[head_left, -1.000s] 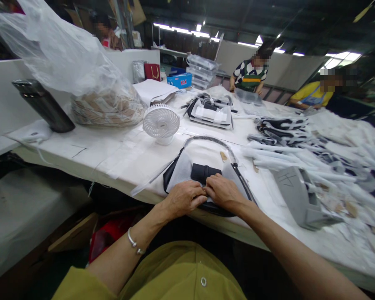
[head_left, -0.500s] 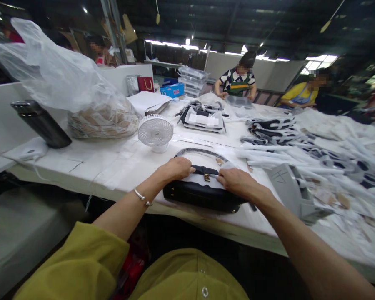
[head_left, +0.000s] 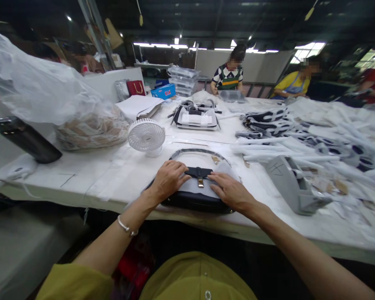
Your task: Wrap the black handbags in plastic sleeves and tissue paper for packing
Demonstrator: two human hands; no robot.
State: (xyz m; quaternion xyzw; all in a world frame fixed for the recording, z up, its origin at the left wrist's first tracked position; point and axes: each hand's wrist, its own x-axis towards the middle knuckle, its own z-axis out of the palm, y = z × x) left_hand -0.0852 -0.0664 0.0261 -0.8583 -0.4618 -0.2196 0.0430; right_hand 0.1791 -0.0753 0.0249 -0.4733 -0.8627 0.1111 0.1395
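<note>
A black handbag (head_left: 196, 202) lies at the table's front edge, with a gold clasp (head_left: 200, 182) on a dark strap and white wrapping sheet over its upper face. Its handle (head_left: 190, 151), wrapped in clear film, arches away from me. My left hand (head_left: 170, 177) rests on the bag's left side, fingers stretched out beside the strap. On the right side, my right hand (head_left: 226, 187) lies with its fingers extended over the sheet, the fingertips by the strap's right end. Neither hand is closed around anything.
A white fan (head_left: 146, 135) stands beyond my left hand. To the right sits a grey tape dispenser (head_left: 289, 187). Farther off are a stack of bag parts (head_left: 196, 118), wrapped handles (head_left: 268, 123), a dark bottle (head_left: 26, 139) and a plastic sack (head_left: 90, 125). Two co-workers sit across the table.
Both hands have gone from pinching the strap's ends to lying open on the bag. The bag sits flatter, and the whole view has shifted slightly.
</note>
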